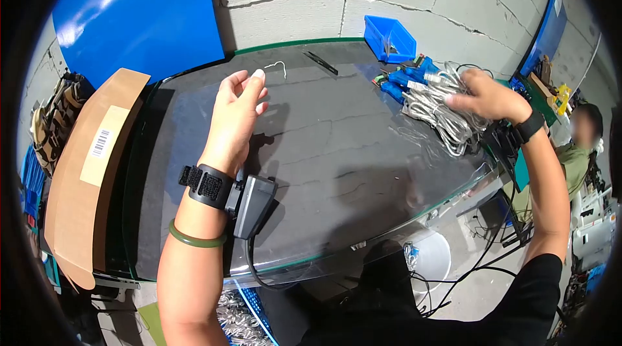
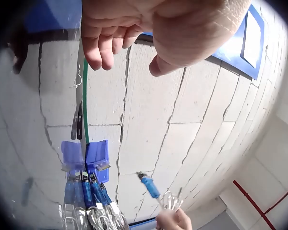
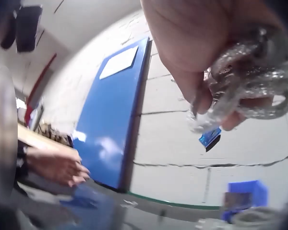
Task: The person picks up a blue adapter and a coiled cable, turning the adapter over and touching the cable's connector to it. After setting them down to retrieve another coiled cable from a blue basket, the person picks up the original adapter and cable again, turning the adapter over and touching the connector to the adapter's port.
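My right hand (image 1: 489, 94) grips a coiled cable (image 3: 252, 88) in clear-grey sheathing. From that coil sticks a blue connector (image 2: 151, 187), raised against the wall in the left wrist view. In the head view this hand overlaps a pile of similar coiled cables (image 1: 447, 129) with blue plugs at the table's right. My left hand (image 1: 236, 103) hovers over the left part of the dark tabletop (image 1: 311, 151), fingers loosely bent and holding nothing. Beyond it lies a thin white tie (image 1: 277, 65).
Black tweezers (image 1: 321, 62) lie near the table's back edge. A blue bin (image 1: 390, 40) stands at the back right, before the block wall. An open cardboard box (image 1: 71, 184) flanks the left side. A white bucket (image 1: 431, 262) sits on the floor, and another person (image 1: 580, 151) is at far right.
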A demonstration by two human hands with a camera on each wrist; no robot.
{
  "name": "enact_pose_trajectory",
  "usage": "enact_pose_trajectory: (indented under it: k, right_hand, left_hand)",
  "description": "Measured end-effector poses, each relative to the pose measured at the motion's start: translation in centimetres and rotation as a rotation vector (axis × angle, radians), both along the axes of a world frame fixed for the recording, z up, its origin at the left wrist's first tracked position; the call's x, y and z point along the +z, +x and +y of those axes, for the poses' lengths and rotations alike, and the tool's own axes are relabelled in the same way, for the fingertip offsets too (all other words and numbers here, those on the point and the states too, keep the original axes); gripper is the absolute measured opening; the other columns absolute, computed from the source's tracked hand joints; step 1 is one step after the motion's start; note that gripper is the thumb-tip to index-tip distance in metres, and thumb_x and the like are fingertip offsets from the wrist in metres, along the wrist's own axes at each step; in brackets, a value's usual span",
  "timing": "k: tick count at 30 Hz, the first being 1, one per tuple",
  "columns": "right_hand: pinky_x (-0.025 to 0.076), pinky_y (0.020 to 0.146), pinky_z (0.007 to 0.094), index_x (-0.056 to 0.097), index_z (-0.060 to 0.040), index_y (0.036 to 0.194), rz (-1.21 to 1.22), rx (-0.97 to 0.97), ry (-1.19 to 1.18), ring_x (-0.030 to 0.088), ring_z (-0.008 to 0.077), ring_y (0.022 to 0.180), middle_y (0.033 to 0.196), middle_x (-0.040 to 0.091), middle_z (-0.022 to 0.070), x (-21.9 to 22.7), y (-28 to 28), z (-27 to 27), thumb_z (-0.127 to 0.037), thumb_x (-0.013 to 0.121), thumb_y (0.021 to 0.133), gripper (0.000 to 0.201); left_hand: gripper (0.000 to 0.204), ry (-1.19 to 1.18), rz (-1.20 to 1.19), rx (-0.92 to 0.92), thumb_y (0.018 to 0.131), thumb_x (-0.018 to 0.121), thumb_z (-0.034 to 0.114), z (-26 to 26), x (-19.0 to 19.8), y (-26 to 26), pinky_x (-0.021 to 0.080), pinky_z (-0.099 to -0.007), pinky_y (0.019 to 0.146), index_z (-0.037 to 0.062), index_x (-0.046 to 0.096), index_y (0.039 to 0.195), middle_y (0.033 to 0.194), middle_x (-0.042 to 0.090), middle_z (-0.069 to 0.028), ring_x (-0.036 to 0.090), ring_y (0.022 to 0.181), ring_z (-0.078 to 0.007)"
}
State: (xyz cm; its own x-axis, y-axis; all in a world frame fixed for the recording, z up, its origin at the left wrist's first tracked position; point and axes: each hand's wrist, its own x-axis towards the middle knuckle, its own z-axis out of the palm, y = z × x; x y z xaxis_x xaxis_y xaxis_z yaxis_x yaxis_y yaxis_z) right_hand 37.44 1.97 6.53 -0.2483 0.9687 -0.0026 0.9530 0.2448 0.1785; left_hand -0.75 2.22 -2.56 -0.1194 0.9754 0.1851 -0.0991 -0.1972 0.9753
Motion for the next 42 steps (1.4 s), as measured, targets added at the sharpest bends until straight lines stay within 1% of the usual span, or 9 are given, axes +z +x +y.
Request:
enact_pose_trajectory:
  k: [3, 17, 21, 30, 34, 35, 38, 39, 42]
  right_hand:
    - [0.042, 0.088, 0.0374, 0.044, 0.0168, 0.107, 0.121, -0.179, -0.061, 0.052, 0.0379, 0.102, 0.104, 0.052, 0.0312, -1.4, -0.1, -0.4, -0.068, 0.057, 0.069, 0.094]
    - [0.037, 0.093, 0.0329, 0.035, 0.0148, 0.118, 0.393, -0.149, -0.4, 0.049, 0.0303, 0.109, 0.113, 0.05, 0.026, -1.6, 1.3, 0.8, -0.063, 0.069, 0.062, 0.101]
    - [0.035, 0.096, 0.0335, 0.017, 0.0186, 0.129, 0.336, -0.287, -0.381, 0.042, 0.0327, 0.117, 0.126, 0.04, 0.0293, -1.4, 1.4, 1.4, -0.064, 0.068, 0.062, 0.118]
    - [0.035, 0.096, 0.0328, 0.033, 0.0108, 0.127, 0.542, -0.216, -0.507, 0.043, 0.029, 0.116, 0.124, 0.044, 0.0233, -1.3, 1.6, 1.3, -0.061, 0.07, 0.063, 0.102]
    - [0.027, 0.103, 0.036, 0.032, 0.0119, 0.129, 0.359, -0.239, -0.365, 0.03, 0.0327, 0.126, 0.135, 0.029, 0.0251, -2.3, 4.3, 2.6, -0.066, 0.06, 0.068, 0.103]
    - [0.025, 0.103, 0.0432, 0.036, 0.0066, 0.13, 0.453, -0.253, -0.406, 0.025, 0.0325, 0.129, 0.138, 0.027, 0.022, -2.0, 4.0, 2.4, -0.072, 0.052, 0.069, 0.101]
    - [0.026, 0.1, 0.0508, 0.037, -0.0006, 0.132, 0.75, -0.438, -0.378, 0.025, 0.0303, 0.129, 0.139, 0.028, 0.0184, -0.4, 2.7, 1.1, -0.076, 0.045, 0.07, 0.097]
    - [0.027, 0.096, 0.0557, 0.036, -0.0067, 0.134, 0.596, -0.41, -0.301, 0.029, 0.0288, 0.127, 0.14, 0.03, 0.014, -0.9, 4.3, 1.9, -0.078, 0.038, 0.072, 0.094]
    - [0.028, 0.098, 0.0508, 0.035, -0.0063, 0.135, 0.722, -0.4, -0.426, 0.033, 0.0272, 0.125, 0.139, 0.032, 0.0123, -2.0, 5.6, 2.3, -0.073, 0.038, 0.076, 0.089]
  left_hand:
    - [0.06, -0.001, 0.008, 0.016, 0.086, 0.058, 0.031, 0.1, -0.1, 0.1, 0.044, -0.0271, 0.082, -0.0064, 0.035, 0.126, 0.111, 0.048, -0.011, 0.051, 0.098, -0.0142]
    - [0.05, 0.027, 0.011, -0.025, 0.086, 0.06, 0.028, -0.3, 0.3, 0.2, 0.043, -0.0273, 0.083, -0.0018, 0.042, 0.121, 0.112, 0.049, -0.0063, 0.051, 0.099, -0.0137]
    - [0.048, 0.036, 0.02, -0.057, 0.085, 0.06, 0.027, -0.1, -0.3, 0.3, 0.043, -0.0266, 0.082, -0.0013, 0.044, 0.12, 0.109, 0.051, -0.0062, 0.052, 0.098, -0.0135]
    - [0.045, 0.018, 0.068, -0.04, 0.086, 0.059, 0.026, -0.3, -0.1, 0.3, 0.044, -0.0251, 0.081, -0.001, 0.045, 0.12, 0.107, 0.052, -0.0054, 0.053, 0.096, -0.0106]
    - [0.044, 0.023, 0.078, -0.048, 0.086, 0.059, 0.026, -0.2, -0.2, 0.2, 0.043, -0.0249, 0.081, 0.0003, 0.046, 0.119, 0.108, 0.052, -0.0049, 0.053, 0.096, -0.0108]
    - [0.044, 0.025, 0.078, -0.042, 0.086, 0.059, 0.027, -0.2, -0.1, 0.2, 0.043, -0.025, 0.081, 0.0006, 0.046, 0.119, 0.108, 0.052, -0.0048, 0.053, 0.097, -0.0109]
    - [0.043, 0.033, 0.062, -0.046, 0.085, 0.059, 0.022, -0.4, 0.1, 0.3, 0.044, -0.0263, 0.081, -0.003, 0.045, 0.117, 0.106, 0.051, -0.0085, 0.052, 0.097, -0.0138]
    - [0.043, 0.032, 0.055, -0.039, 0.085, 0.059, 0.021, -0.4, 0.2, 0.4, 0.045, -0.0256, 0.081, -0.0033, 0.045, 0.117, 0.107, 0.051, -0.0087, 0.052, 0.096, -0.0134]
    - [0.042, 0.044, 0.06, -0.039, 0.085, 0.059, 0.02, -0.5, 0.3, 0.4, 0.044, -0.0252, 0.08, -0.004, 0.045, 0.117, 0.107, 0.051, -0.0086, 0.052, 0.096, -0.0132]
